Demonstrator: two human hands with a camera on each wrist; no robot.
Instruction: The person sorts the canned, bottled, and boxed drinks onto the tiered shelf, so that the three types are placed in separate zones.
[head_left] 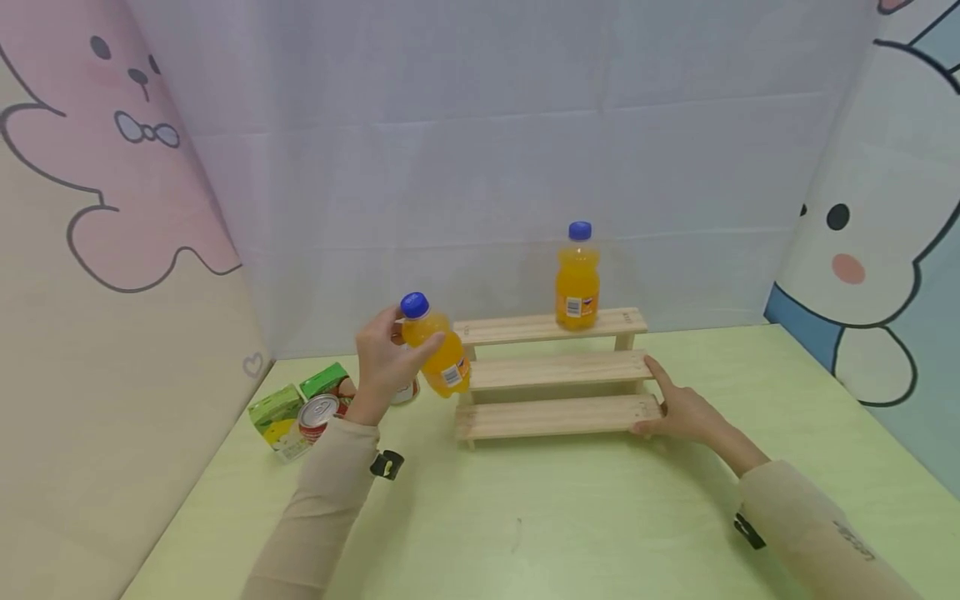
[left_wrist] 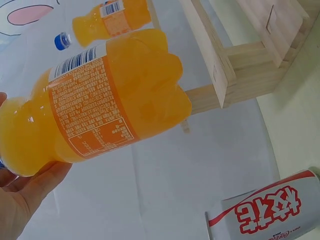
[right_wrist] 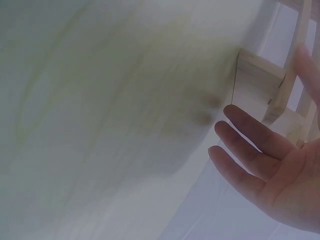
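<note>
My left hand [head_left: 386,354] grips a bottle of orange drink with a blue cap [head_left: 442,350] near its neck. It holds the bottle tilted in the air, just in front of the left end of a three-tier wooden rack [head_left: 555,371]. In the left wrist view the bottle [left_wrist: 95,105] fills much of the frame, label showing. A second orange drink bottle [head_left: 577,283] stands upright on the rack's top tier. My right hand [head_left: 686,412] touches the rack's right end with thumb and a finger; in the right wrist view three fingers [right_wrist: 250,162] extend free of the wood.
Left of the rack, two green cartons, one in front [head_left: 277,417] and one behind [head_left: 326,379], stand by a red-topped can [head_left: 318,410]. A white can with red lettering [left_wrist: 270,210] stands behind my left hand. A white curtain [head_left: 450,183] hangs behind the table [head_left: 480,517].
</note>
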